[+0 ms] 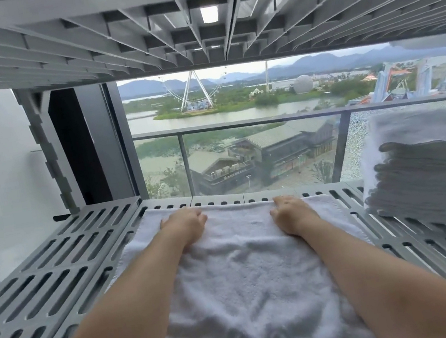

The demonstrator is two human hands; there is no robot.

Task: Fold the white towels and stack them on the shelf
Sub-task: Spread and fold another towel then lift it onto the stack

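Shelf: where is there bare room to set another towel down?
Bare slats lie on the shelf left of the white towel. A narrow strip shows between it and the stack of folded towels on the right, the crowded side. The left hand and right hand grip the towel's far edge.

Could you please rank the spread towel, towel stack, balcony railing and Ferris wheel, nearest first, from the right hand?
1. Spread towel, under the right hand.
2. Towel stack, right.
3. Balcony railing, outside.
4. Ferris wheel, far off.
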